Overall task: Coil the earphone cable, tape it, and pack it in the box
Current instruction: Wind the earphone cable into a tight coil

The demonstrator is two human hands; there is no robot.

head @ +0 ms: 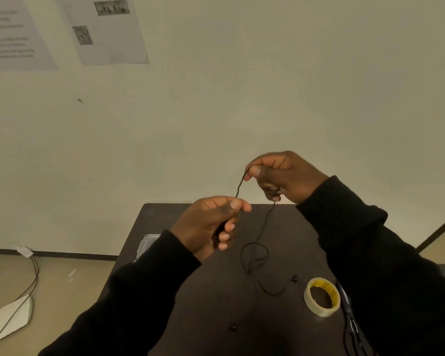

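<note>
Pinching earphone cable (257,237), both hands (211,224)

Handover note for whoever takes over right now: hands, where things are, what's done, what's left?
Left hand: pinching the earphone cable.
Right hand: pinching the same cable higher up; a short span runs between the two.
The rest of the cable hangs to the dark table, loose, earbuds lying on it.
Tape roll: on the table, right side, untouched.
Clear plastic box: far left edge, partly hidden by the left arm.
Done: cable picked up.
Left: coil, tape, pack.

Tape roll (322,296) near table's (190,304) right edge; centre cable-strewn (254,255).
</note>
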